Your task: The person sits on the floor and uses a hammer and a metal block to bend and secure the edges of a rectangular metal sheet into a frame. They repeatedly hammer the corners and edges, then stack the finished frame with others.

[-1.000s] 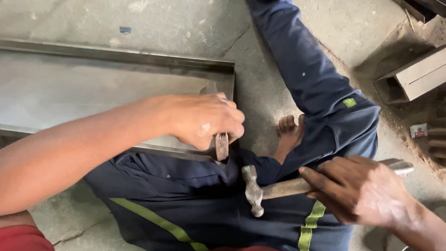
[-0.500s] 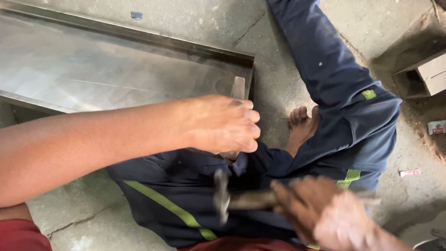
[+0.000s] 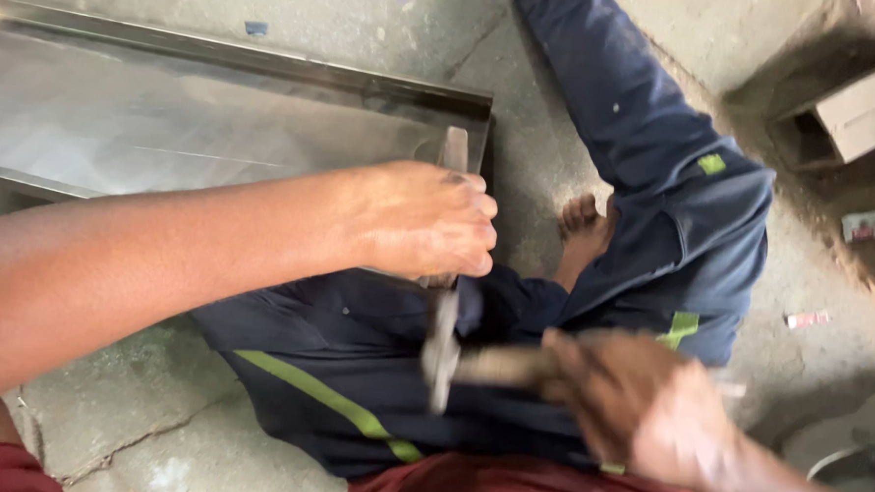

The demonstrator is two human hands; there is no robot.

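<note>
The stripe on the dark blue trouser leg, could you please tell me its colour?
The stripe is bright yellow-green, running diagonally across the trouser leg; the head view shows it.

Sheet-metal tray (image 3: 217,118): showing dull silver-grey, pale streaks glinting across flat face, rim reading darker. Chisel (image 3: 453,150): appearing grey, tip whitish. Hammer (image 3: 443,350): head blurring grey, handle showing light brown. Trousers (image 3: 639,147): showing dark navy, carrying lime-green stripes and small lime-green patch near knee. Shirt hem (image 3: 506,490): showing dull red; same red appearing at lower left corner. Floor (image 3: 349,16): appearing mottled grey concrete, cracks running dark, one small blue fleck lying near tray. Box (image 3: 872,103): showing pale beige.
</note>
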